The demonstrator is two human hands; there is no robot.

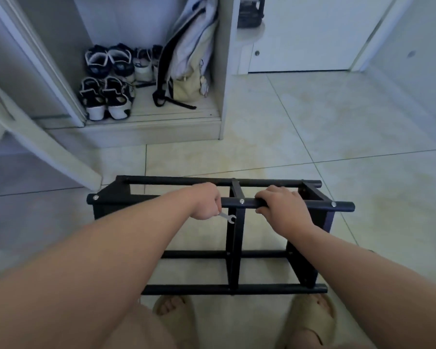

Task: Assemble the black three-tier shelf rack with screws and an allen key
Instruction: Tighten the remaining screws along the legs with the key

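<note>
The black shelf rack [262,183] lies on its side on the tiled floor in front of my feet, its tubes running left to right and its panels joined to them by silver screws [241,201]. My left hand [205,202] grips the near upper tube and also holds a small silver flat wrench [229,217], whose open jaw sticks out below my fingers. My right hand [281,206] grips the same tube just right of the middle panel, fingers curled over its top.
An open closet [222,96] stands ahead on the left with several shoes [106,96] and a backpack [186,71] on its floor. A pale slanted furniture leg [43,144] crosses the left. A white door [312,34] is at the back. My slippered feet [310,321] stand below the rack.
</note>
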